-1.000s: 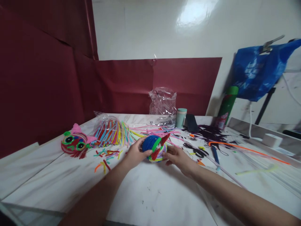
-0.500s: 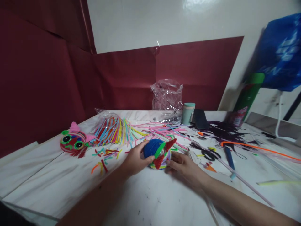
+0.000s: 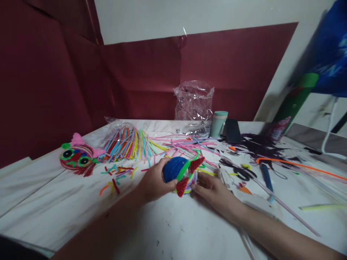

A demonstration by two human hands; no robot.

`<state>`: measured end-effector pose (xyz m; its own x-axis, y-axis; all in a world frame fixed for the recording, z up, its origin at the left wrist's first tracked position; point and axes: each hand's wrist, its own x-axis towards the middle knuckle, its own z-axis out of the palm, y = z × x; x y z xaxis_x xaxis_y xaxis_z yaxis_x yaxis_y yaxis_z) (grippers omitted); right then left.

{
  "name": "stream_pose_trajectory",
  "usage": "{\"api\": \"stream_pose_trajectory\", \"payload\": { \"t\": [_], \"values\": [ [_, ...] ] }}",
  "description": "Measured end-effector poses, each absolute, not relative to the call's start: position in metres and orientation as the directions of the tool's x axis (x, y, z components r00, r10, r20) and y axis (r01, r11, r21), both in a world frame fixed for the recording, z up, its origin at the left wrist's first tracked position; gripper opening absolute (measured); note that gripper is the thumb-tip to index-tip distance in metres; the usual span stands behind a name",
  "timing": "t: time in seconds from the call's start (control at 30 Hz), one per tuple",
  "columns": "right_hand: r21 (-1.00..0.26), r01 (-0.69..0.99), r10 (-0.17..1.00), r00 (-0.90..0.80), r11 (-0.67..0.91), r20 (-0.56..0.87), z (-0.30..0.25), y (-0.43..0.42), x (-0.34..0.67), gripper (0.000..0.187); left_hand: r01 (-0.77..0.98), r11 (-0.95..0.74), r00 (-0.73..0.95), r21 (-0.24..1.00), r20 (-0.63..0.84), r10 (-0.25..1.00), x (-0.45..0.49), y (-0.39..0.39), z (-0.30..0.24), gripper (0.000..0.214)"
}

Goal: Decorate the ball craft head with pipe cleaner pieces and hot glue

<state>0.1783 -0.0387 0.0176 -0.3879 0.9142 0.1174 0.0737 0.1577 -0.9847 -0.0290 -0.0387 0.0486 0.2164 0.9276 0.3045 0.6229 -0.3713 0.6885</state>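
A round craft ball wrapped in blue pipe cleaners sits at the middle of the table. It has a green band, two red pointed pieces and purple and yellow strands on its right side. My left hand grips its left side, the thumb pressed near the green band. Against its right side are the bent fingers of my right hand, which partly hide that edge. Just beyond my right hand lies a white glue gun, partly covered by it.
At left lies a red pipe-cleaner figure with big eyes, beside a bag of colored pipe cleaners and cut bits. To the right are black scissors, a blue-handled tool, a phone and a pale green cup.
The view has tilted down and shifted slightly. Both hands stay on the ball, which looks barely turned. More of the white glue gun shows beside my right hand.
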Motion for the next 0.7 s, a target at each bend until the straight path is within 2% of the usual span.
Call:
{"api": "stream_pose_trajectory", "payload": {
  "t": [0.23, 0.47, 0.7],
  "values": [
    [-0.972, 0.145, 0.926, -0.356, 0.183, 0.121, 0.016, -0.0399, 0.1789, 0.033, 0.672, -0.399, 0.219, 0.624, 0.348, 0.912, -0.0249, -0.0425, 0.0531, 0.061],
    [-0.983, 0.114, 0.93, -0.355, 0.141, 0.092, 0.0218, -0.042, 0.1777, 0.036, 0.616, -0.396, 0.179, 0.681, 0.368, 0.912, -0.025, -0.0414, 0.0476, 0.059],
    [-0.993, 0.045, 0.903, -0.422, 0.108, 0.079, 0.0245, -0.0408, 0.1796, 0.041, 0.604, -0.461, 0.256, 0.651, 0.389, 0.885, -0.0336, -0.0378, 0.0489, 0.055]
  ]
}}
